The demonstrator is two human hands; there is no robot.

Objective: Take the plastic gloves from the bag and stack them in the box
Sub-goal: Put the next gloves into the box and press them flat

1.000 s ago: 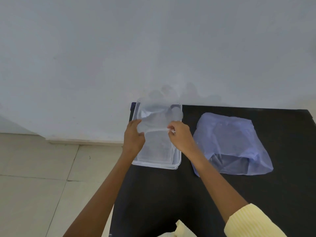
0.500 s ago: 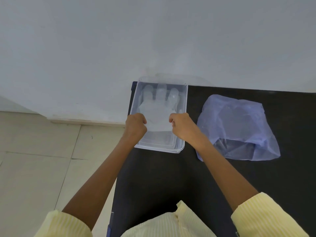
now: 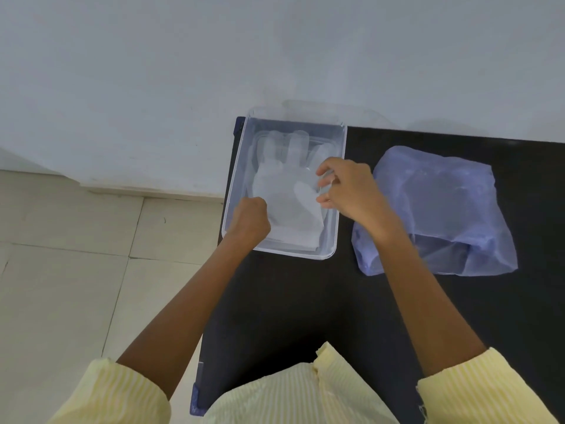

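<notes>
The glove (image 3: 287, 191) lies flat in the box (image 3: 234, 179), fingers pointing away from me. My left hand (image 3: 249, 217) curls at its edge; grip indeterminate. My right hand (image 3: 348, 191), relaxed and empty, is nearer the bag (image 3: 443, 209), just rightward.

Pale yellow shirt (image 3: 293, 393) with fine white stripes; 2 matching sleeves (image 3: 113, 393) end near the elbows.

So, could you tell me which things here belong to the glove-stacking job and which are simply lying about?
Part of the job: top glove, lying flat in the clear box; blue bag beside it; left hand pinching the glove's edge; right hand open above it.
Just surroundings: black table, tiled floor, wall, yellow sleeves.
</notes>
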